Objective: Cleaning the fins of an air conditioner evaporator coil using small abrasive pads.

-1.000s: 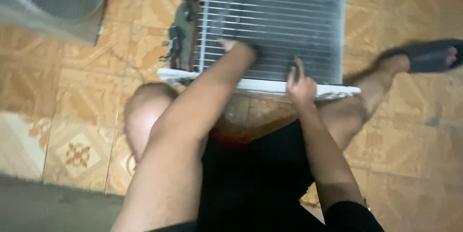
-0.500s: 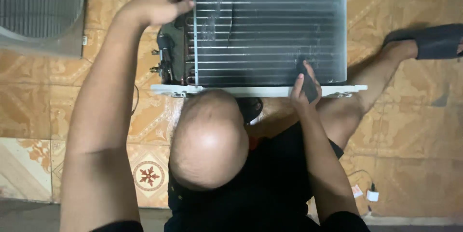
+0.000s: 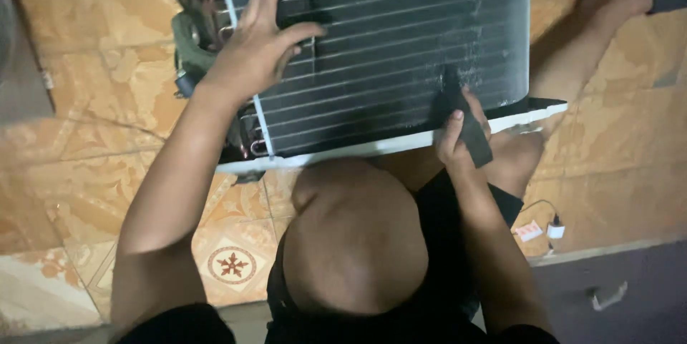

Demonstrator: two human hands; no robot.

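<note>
Two hands at work in head view: left hand (image 3: pixel 261 47) splayed flat on finned coil (image 3: pixel 401 36), bracing it on tiled floor (image 3: pixel 86 165); right hand (image 3: pixel 458 133) clenched around dark comb-like tool (image 3: pixel 469 129) at lower edge.

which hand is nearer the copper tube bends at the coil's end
Left. The left hand lies flat right beside the copper tube bends, on the finned coil. The right hand grips a dark tool at the opposite side.

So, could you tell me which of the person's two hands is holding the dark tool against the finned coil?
The right hand grips the dark tool at the finned coil; the left hand lies flat, empty.
</note>
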